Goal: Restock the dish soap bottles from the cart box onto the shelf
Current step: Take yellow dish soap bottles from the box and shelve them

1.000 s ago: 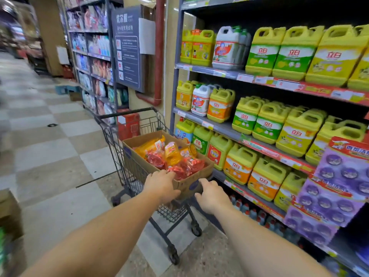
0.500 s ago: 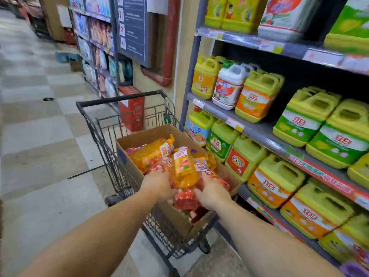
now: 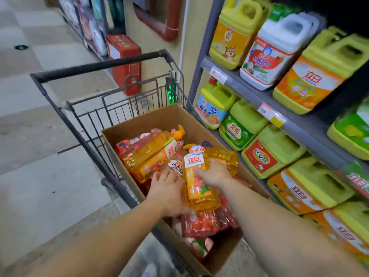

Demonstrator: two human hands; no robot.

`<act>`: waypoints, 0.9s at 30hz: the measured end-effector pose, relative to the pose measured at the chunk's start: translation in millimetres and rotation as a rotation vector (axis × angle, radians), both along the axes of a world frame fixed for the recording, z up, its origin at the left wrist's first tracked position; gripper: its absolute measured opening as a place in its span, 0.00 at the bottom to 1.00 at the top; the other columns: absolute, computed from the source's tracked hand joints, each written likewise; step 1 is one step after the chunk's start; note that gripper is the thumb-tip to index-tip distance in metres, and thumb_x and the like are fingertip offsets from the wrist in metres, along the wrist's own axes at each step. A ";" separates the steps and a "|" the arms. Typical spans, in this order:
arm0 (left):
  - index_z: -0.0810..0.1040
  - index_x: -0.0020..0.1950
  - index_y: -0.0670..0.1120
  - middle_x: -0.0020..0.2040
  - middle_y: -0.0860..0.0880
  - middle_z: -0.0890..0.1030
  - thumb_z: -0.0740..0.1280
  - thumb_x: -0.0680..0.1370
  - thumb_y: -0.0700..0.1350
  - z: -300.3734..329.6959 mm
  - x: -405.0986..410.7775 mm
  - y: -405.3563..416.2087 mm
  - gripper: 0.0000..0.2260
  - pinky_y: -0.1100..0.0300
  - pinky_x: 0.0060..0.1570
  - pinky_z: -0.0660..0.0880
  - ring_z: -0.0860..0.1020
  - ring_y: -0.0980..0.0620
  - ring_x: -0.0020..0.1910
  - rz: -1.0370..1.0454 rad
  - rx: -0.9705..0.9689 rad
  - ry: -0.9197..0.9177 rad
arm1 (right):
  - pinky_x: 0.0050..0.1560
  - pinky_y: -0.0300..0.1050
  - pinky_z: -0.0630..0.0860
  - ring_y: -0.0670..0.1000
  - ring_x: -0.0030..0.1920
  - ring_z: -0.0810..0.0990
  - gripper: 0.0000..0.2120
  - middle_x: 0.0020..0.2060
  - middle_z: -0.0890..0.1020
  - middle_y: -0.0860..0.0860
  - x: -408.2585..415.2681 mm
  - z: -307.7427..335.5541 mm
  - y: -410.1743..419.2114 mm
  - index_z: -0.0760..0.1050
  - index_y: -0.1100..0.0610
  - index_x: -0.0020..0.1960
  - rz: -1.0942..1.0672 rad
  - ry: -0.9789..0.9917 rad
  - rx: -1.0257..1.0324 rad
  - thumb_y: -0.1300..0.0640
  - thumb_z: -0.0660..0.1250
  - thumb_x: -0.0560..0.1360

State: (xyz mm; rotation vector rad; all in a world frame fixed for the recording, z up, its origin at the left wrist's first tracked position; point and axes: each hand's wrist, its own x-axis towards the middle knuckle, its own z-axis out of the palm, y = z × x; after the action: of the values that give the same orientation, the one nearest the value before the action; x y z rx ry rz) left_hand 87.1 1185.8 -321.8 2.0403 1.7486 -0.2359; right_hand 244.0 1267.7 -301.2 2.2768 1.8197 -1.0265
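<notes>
Both hands moved deeper into the box (image 3: 151,120) in the cart (image 3: 95,66), left hand (image 3: 166,189) and right hand (image 3: 214,173) fingers wrapped on an orange soap bottle (image 3: 196,176) above other bottles, shelf (image 3: 295,118) right.

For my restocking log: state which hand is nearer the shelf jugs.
Right. The right hand, on the orange bottle, is on the side toward the shelf jugs; the left hand is farther.

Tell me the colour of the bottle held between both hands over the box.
Translucent orange-yellow bottle with a white-and-orange label, seen in the head view.
</notes>
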 end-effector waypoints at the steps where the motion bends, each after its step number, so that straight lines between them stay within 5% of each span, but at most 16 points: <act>1: 0.52 0.79 0.50 0.80 0.47 0.52 0.62 0.63 0.79 -1.6 -0.6 0.7 0.54 0.39 0.75 0.44 0.46 0.43 0.79 -0.014 0.000 0.010 | 0.69 0.51 0.68 0.58 0.70 0.70 0.43 0.70 0.72 0.55 -0.8 -4.7 7.2 0.63 0.58 0.74 -0.008 -0.005 -0.015 0.33 0.68 0.69; 6: 0.52 0.79 0.53 0.80 0.47 0.53 0.61 0.65 0.77 -7.0 0.0 -1.5 0.50 0.38 0.75 0.47 0.49 0.42 0.78 -0.042 0.055 0.033 | 0.70 0.53 0.67 0.57 0.71 0.69 0.51 0.71 0.71 0.54 -3.5 -15.9 27.5 0.65 0.56 0.75 -0.099 0.001 -0.119 0.29 0.72 0.61; 12: 0.51 0.79 0.55 0.80 0.49 0.52 0.59 0.66 0.78 -9.9 0.1 -3.4 0.49 0.39 0.75 0.44 0.48 0.42 0.78 -0.034 0.052 0.031 | 0.56 0.52 0.78 0.54 0.52 0.82 0.30 0.55 0.82 0.52 -0.7 -13.7 28.8 0.75 0.57 0.56 -0.304 0.284 -0.166 0.47 0.82 0.60; 17: 0.53 0.79 0.55 0.80 0.49 0.54 0.58 0.67 0.77 -9.3 0.4 -5.3 0.47 0.38 0.73 0.40 0.48 0.43 0.79 -0.032 0.086 0.013 | 0.55 0.57 0.79 0.59 0.56 0.81 0.46 0.61 0.79 0.57 -2.0 -8.7 18.7 0.66 0.58 0.70 -0.376 0.401 -0.128 0.47 0.83 0.59; 22: 0.51 0.79 0.55 0.79 0.50 0.56 0.59 0.69 0.75 -8.1 -2.1 -3.3 0.45 0.39 0.73 0.37 0.48 0.45 0.79 -0.027 0.095 -0.017 | 0.46 0.56 0.83 0.55 0.45 0.85 0.37 0.52 0.84 0.55 9.9 -4.8 12.4 0.73 0.58 0.60 -0.429 0.594 -0.135 0.51 0.84 0.56; 27: 0.44 0.80 0.57 0.77 0.52 0.63 0.66 0.73 0.65 -4.2 -3.9 3.0 0.43 0.42 0.76 0.40 0.54 0.47 0.78 -0.026 0.147 -0.190 | 0.46 0.53 0.82 0.53 0.43 0.85 0.14 0.46 0.85 0.54 27.8 19.2 4.2 0.78 0.56 0.50 -0.435 0.787 -0.132 0.60 0.78 0.68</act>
State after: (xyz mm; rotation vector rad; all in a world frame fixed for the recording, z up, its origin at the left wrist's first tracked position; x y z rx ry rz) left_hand 83.2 1188.9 -326.0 2.1116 1.6664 0.0793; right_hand 271.7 1271.9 -282.0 2.4234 1.3374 -2.2895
